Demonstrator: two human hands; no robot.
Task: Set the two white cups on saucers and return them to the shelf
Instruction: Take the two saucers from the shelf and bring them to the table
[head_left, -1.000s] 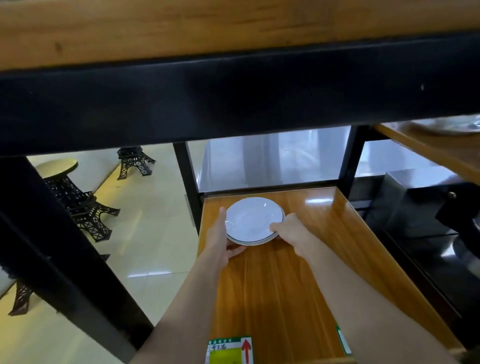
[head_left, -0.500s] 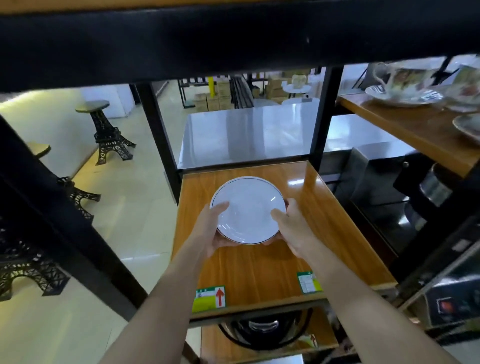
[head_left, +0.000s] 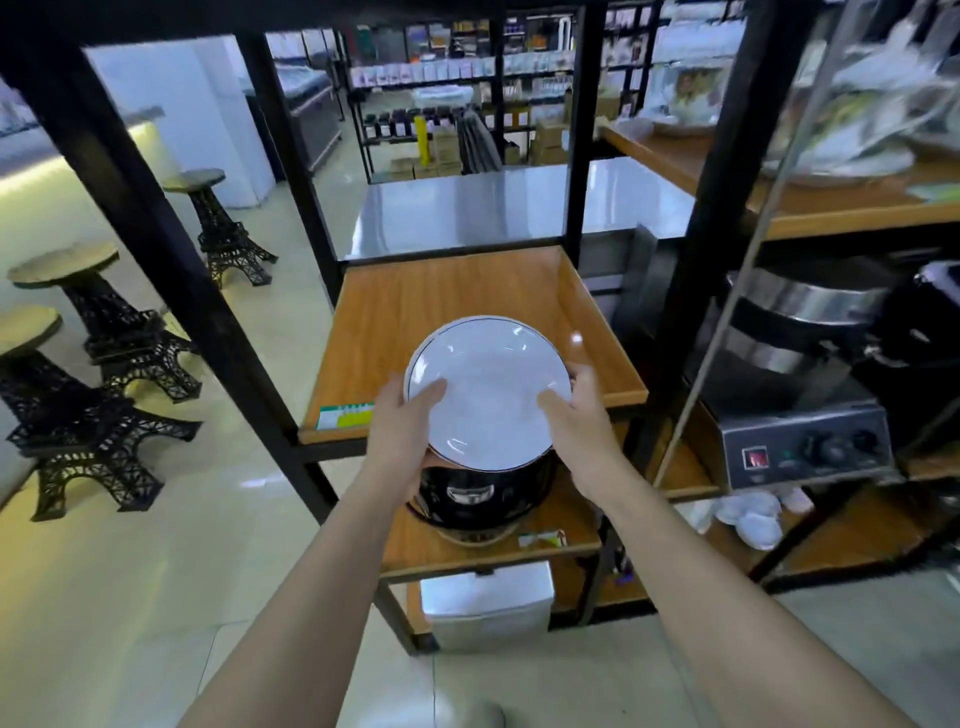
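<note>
- The left hand (head_left: 402, 436) and right hand (head_left: 576, 421) each close their grip on opposite edges of the white saucer (head_left: 488, 389), thumbs over its rim.
- The saucer is held in the air between both grips, above the front edge of the wooden shelf (head_left: 457, 291).
- A black cooker (head_left: 478, 496) sits on the lower shelf just beneath the hands.

Bright indoor light glares off the floor (head_left: 156, 545) (upper-right corner badly blurred, edges bowed).
</note>
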